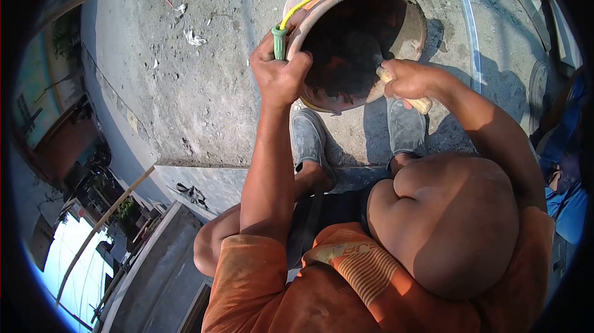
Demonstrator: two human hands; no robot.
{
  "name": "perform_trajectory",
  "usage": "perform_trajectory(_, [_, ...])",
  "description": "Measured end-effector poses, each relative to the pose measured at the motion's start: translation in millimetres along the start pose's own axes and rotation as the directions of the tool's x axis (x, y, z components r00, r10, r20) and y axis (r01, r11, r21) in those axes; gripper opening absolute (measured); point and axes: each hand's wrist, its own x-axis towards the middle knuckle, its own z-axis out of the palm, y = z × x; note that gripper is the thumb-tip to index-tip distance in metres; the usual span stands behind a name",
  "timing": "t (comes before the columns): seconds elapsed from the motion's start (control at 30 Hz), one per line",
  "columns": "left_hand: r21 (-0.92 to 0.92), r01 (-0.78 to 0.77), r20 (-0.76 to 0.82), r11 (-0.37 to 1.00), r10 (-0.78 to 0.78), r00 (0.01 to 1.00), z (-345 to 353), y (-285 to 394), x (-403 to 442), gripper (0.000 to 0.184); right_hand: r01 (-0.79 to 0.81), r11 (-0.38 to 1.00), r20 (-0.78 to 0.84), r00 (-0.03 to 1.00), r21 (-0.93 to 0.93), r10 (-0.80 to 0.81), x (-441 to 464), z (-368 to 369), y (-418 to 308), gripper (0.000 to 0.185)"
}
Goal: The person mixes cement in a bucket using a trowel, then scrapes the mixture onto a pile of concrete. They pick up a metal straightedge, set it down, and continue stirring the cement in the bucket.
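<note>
Bucket (411, 31) stood tilted on the ground (204, 85), just beyond the shoes (309, 136) | left hand (281, 76) was clamped on the bucket's left rim, beside its handle's green grip (279, 47) | right hand (408, 79) was closed around a wooden-handled tool (422, 105) at the bucket's mouth, near its right edge

Orange short-sleeved shirt (346, 296) with striped lettered print; dark shorts (331, 212); dusty grey shoes (310, 137).

Nothing can be read for certain; the orange shirt (322, 305) bears pale lettering (356, 249) just beside a striped print (370, 274) — too blurred to make out.
</note>
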Motion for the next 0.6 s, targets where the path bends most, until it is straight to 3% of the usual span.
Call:
perform_trajectory(0.03, [-0.072,0.025,0.008,0.997,-0.024,1.000,-1,0,0,0.058,0.005,0.996,0.027,1.000,0.091,-0.007,6,6,5,0.031])
perform_trajectory(0.2, [-0.064,0.071,0.019,0.995,-0.070,0.997,-16,-14,6,0.063,0.103,0.935,0.126,0.980,0.340,-0.154,24,33,13,0.020])
perform_trajectory(0.33, [-0.134,0.097,-0.040,0.986,-0.103,0.994,-21,-21,15,0.064,0.132,0.731,0.186,0.923,0.670,-0.337,33,48,-3,0.025])
perform_trajectory(0.43, [-0.255,0.178,-0.159,0.950,-0.223,0.962,-38,-30,14,0.061,0.155,0.748,0.210,0.906,0.646,-0.369,46,50,-12,0.027])
perform_trajectory(0.53, [-0.214,0.190,-0.206,0.958,-0.234,0.950,-43,-35,11,0.057,0.173,0.697,0.230,0.866,0.695,-0.444,44,53,-19,0.028])
perform_trajectory(0.6, [-0.233,0.174,-0.206,0.957,-0.224,0.953,-38,-33,15,0.054,0.116,0.537,0.184,0.862,0.835,-0.472,36,58,-26,0.028])
